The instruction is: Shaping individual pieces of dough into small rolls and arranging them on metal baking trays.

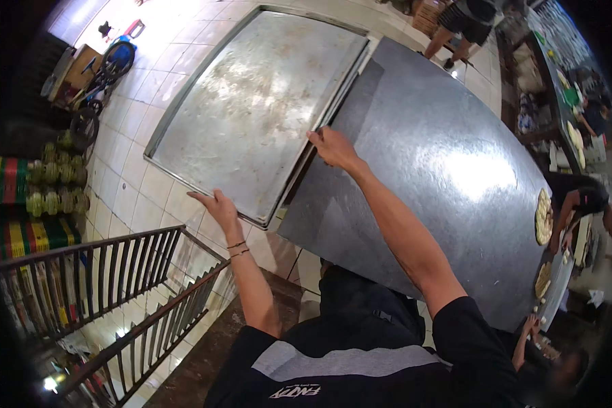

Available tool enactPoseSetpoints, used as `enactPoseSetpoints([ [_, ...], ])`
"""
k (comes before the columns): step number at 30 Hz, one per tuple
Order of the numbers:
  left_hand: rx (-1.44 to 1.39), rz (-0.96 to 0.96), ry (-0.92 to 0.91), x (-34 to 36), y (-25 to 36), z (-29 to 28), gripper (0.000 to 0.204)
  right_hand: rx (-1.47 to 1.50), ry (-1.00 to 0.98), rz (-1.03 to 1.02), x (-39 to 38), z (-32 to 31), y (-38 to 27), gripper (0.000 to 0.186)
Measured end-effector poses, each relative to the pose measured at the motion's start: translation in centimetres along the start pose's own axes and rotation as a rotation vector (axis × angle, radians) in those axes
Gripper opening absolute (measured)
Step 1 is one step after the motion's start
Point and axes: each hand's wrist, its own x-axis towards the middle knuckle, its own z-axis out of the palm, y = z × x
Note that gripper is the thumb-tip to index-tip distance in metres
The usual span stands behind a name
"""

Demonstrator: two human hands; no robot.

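A large rectangular metal tray (246,102) with raised edges, perhaps stacked on another, lies at the left end of a grey steel-topped table (415,224), mostly out over the tiled floor. My right hand (331,148) grips its long right-hand rim, fingers curled at the edge. Below the tray's near rim, my left hand (219,209) holds the edge near the corner, its fingertips partly reaching out to the left.
Dark slatted racks (115,254) stand at lower left; a bicycle (88,119) and stacked goods (34,177) are farther left. Several co-workers (581,204) work along the right side, beside flat dough pieces (542,216). Another person (459,30) stands beyond the table.
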Motion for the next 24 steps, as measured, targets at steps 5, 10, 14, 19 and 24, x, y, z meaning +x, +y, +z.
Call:
enactPoseSetpoints([
  [5,-0.008,0.300,0.075,-6.0,6.8,1.3,0.077,0.744,0.048,0.018,-9.8,-0.4,3.2,0.039],
  [10,-0.127,0.686,-0.616,-25.5,11.4,9.7,0.070,1.296,-0.130,0.383,-20.7,-2.9,7.6,0.052],
  [14,0.313,0.960,-1.151,-33.7,9.5,14.6,0.077,1.679,0.028,0.034,-27.2,-10.9,13.1,0.047],
  [19,0.605,0.643,-1.322,-37.3,5.6,18.2,0.084,1.640,0.586,0.022,-36.8,-21.9,28.2,0.051],
  [24,0.906,0.363,-1.452,-42.5,3.5,22.1,0.108,1.486,1.053,0.261,-45.0,-27.4,44.5,0.072],
])
